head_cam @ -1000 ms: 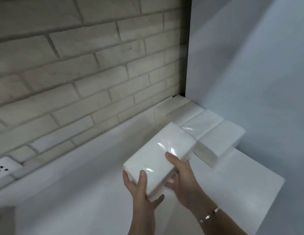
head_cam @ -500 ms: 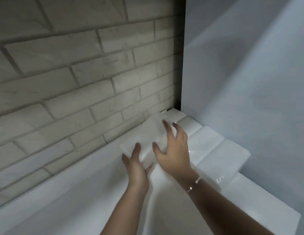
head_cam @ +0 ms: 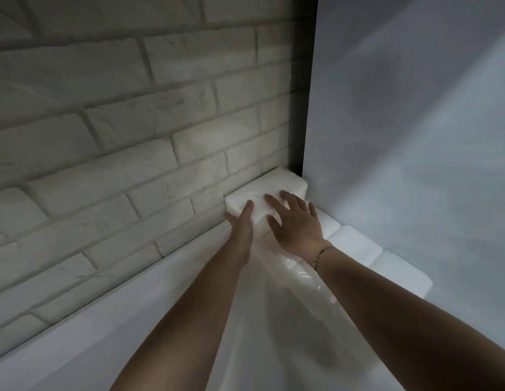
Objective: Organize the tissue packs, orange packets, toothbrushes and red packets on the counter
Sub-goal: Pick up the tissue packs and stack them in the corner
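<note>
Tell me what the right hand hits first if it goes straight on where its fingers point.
The right hand lies flat on the tissue pack, fingers aimed at the corner. Going on, it would likely meet the brick wall just behind the pack first, though depth is unclear.

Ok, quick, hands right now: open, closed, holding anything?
Left hand: open, straight fingers against the near end of the tissue pack in the corner.
Right hand: open, fingers spread flat on top of the same pack.
</note>
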